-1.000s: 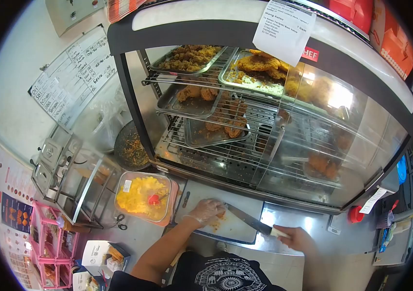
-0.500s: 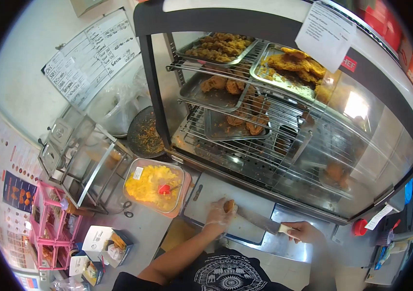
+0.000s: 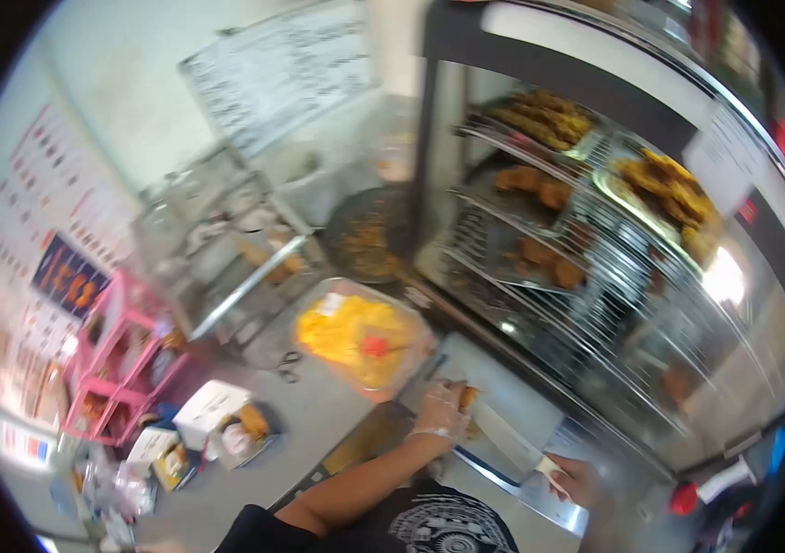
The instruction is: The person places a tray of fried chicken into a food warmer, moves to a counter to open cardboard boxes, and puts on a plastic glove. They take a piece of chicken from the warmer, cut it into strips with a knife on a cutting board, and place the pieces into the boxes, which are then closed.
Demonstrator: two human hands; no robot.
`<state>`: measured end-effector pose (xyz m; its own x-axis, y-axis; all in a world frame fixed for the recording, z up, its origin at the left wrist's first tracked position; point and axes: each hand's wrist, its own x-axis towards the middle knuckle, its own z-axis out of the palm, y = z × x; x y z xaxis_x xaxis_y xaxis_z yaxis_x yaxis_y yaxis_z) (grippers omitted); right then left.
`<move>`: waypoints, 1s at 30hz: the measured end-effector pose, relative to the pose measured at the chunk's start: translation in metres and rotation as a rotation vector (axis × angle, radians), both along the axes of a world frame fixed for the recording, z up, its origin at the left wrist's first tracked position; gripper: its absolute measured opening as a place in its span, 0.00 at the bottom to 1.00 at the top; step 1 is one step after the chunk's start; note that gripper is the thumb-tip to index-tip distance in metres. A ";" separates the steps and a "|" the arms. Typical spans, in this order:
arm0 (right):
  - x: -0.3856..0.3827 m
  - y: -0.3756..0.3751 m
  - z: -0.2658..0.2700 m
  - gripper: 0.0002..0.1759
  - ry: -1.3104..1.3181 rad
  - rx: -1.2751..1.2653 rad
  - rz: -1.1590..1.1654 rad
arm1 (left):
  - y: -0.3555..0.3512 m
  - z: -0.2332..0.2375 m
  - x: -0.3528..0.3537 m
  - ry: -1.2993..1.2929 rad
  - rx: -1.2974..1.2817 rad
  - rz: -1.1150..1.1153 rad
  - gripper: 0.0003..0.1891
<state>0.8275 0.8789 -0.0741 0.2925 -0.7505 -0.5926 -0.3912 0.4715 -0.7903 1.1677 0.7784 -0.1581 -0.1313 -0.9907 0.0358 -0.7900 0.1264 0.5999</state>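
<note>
My left hand (image 3: 441, 413), in a clear plastic glove, is closed on a small brown piece of fried food (image 3: 471, 396) on the white cutting board (image 3: 517, 378). My right hand (image 3: 573, 479) grips the pale handle of a wide-bladed knife (image 3: 505, 441). The blade points left across the board, its tip close to the fried piece. Motion blur hides whether the edge touches the food. Left of the board stands a clear tub (image 3: 420, 341) of yellow food with a red item in it.
A glass heated cabinet (image 3: 540, 355) with trays of fried food borders the board's far side. Scissors (image 3: 289, 367), two open food boxes (image 3: 212, 412) and a pink rack (image 3: 125, 318) stand at left. Behind the tub are a dark pan (image 3: 355, 226) and a metal-framed stand (image 3: 249, 286).
The view has swung left, so everything sits farther right and is blurred. My left hand still holds the fried piece, and my right hand still grips the knife.
</note>
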 end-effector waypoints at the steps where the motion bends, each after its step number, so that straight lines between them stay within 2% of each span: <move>1: 0.016 -0.007 0.012 0.24 -0.019 -0.036 0.065 | 0.006 0.014 0.018 -0.029 0.012 0.031 0.28; 3: 0.049 -0.016 0.026 0.25 -0.069 -0.054 0.129 | 0.024 0.047 0.055 -0.085 0.033 0.119 0.29; 4: 0.077 -0.021 0.046 0.26 0.064 -0.068 0.208 | 0.036 0.055 0.079 -0.040 0.014 0.188 0.30; 5: 0.085 -0.025 0.030 0.27 -0.067 -0.133 0.312 | 0.050 0.060 0.100 0.011 -0.008 0.253 0.30; 7: 0.143 -0.019 0.063 0.27 -0.035 -0.135 0.321 | 0.085 0.072 0.148 0.070 -0.050 0.393 0.30; 11: 0.244 -0.023 0.072 0.28 -0.052 -0.172 0.602 | 0.168 0.083 0.237 0.067 -0.174 0.660 0.27; 12: 0.269 -0.028 0.083 0.29 0.047 -0.123 0.748 | 0.189 0.087 0.259 0.067 -0.184 0.719 0.27; 15: 0.348 -0.013 0.049 0.30 -0.123 -0.177 0.876 | 0.253 0.084 0.316 0.026 -0.236 0.947 0.24; 18: 0.441 0.016 0.060 0.28 -0.044 -0.116 0.964 | 0.305 0.073 0.372 0.002 -0.300 1.140 0.23; 21: 0.515 0.051 0.054 0.30 -0.090 -0.154 1.033 | 0.340 0.054 0.438 0.010 -0.275 1.253 0.22; 23: 0.554 0.072 0.044 0.31 -0.070 -0.331 1.109 | 0.353 0.038 0.479 0.050 -0.280 1.283 0.22; 24: 0.571 0.080 0.032 0.32 -0.076 -0.438 1.131 | 0.358 0.013 0.498 -0.178 -0.356 1.274 0.19; 27: 0.603 0.104 0.041 0.33 0.015 -0.567 1.148 | 0.353 -0.002 0.545 0.350 -0.135 1.378 0.16; 28: 0.609 0.108 0.048 0.33 0.066 -0.575 1.148 | 0.354 0.026 0.544 0.558 -0.048 1.370 0.13; 30: 0.607 0.110 0.063 0.34 0.134 -0.602 1.164 | 0.360 0.041 0.547 0.568 -0.054 1.336 0.13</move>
<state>1.4346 0.9886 -0.0110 0.9081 -0.2565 -0.3311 -0.4181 -0.6019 -0.6804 1.7149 1.1388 -0.1175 0.9145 -0.3563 -0.1918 0.0033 -0.4674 0.8840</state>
